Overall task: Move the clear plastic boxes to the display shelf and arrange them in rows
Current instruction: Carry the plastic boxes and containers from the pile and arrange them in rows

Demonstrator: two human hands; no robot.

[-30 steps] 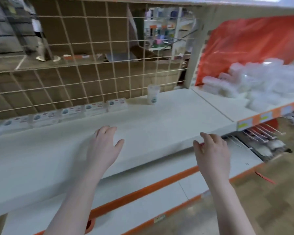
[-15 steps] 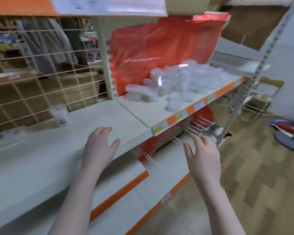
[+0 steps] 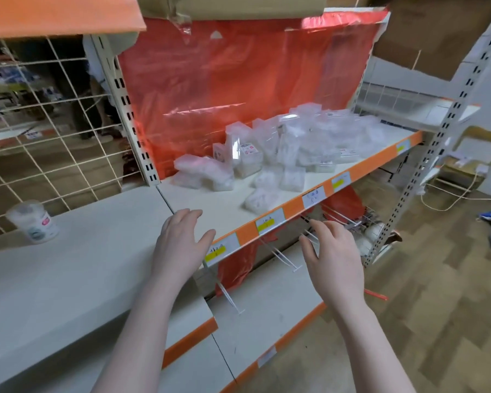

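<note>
While both hands hover empty: left hand (image 3: 182, 245) and right hand (image 3: 333, 258), fingers loose, short of heaped clear plastic boxes (image 3: 289, 148) on orange-edged shelf (image 3: 278, 219). Fetching step, likely. Next: reach in, grasp one box.

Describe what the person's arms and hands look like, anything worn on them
Both forearms are bare as far as the frame shows: no sleeves or cuffs in view. The left hand and right hand wear no gloves, and no rings, watch or bracelet can be seen at fingers or wrists. No markings show.
</note>
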